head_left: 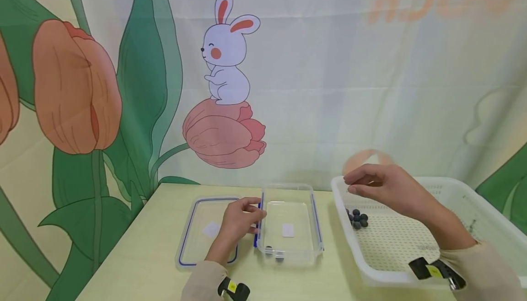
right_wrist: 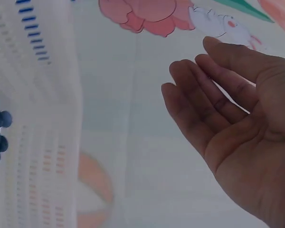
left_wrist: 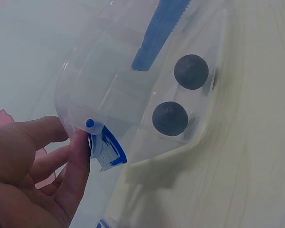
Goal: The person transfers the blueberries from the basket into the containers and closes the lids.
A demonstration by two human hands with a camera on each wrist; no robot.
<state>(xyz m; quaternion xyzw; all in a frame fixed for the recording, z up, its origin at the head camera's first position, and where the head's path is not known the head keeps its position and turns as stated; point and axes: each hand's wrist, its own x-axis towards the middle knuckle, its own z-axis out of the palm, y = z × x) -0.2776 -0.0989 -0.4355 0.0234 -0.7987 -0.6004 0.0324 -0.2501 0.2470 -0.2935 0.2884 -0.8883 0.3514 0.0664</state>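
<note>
A clear plastic food container point(head_left: 288, 216) with blue side latches stands on the table. My left hand point(head_left: 240, 218) holds its left side, finger and thumb at the edge beside a blue latch point(left_wrist: 107, 147). Two dark round fruits, like grapes, lie in the container; one fruit point(left_wrist: 170, 118) sits nearer that latch. My right hand point(head_left: 383, 186) is raised over the left rim of a white basket point(head_left: 358, 260). Its fingers point(right_wrist: 185, 109) are loosely bent, with nothing between them. A cluster of dark fruits point(head_left: 357, 218) lies at the basket's left inside.
A clear lid point(head_left: 187, 237) with a blue seal lies flat to the left of the container, partly under my left forearm. Behind the pale table point(head_left: 144, 255) hangs a printed curtain point(head_left: 313, 86) with tulips and a rabbit.
</note>
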